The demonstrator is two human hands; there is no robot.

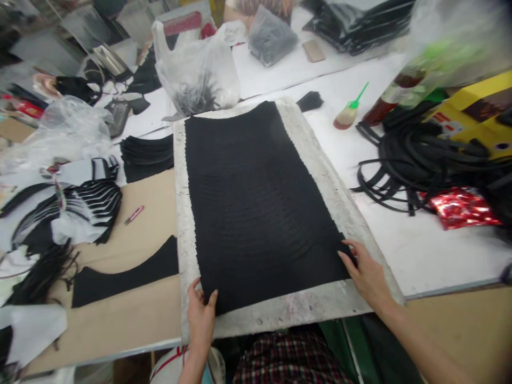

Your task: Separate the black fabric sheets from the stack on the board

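Note:
A large black fabric sheet (252, 202) with faint curved ridges lies on a pale, stained board (280, 312). At its near left corner is my left hand (201, 312), thumb on top of the fabric and fingers curled at the edge. My right hand (366, 272) grips the near right edge, with black material between thumb and forefinger. What the undersides of the fingers touch is hidden. Left of the board lies a curved black fabric piece (128, 272). Farther back, a stack of black pieces (146, 157) touches the board's left side.
Pink thread snips (134, 215) and black strips (92, 202) lie left. To the right are coiled black straps (420, 154), a red shiny packet (464, 208) and a green-tipped glue bottle (348, 113). A plastic bag (200, 69) stands behind the board; a person's arms show at the far side.

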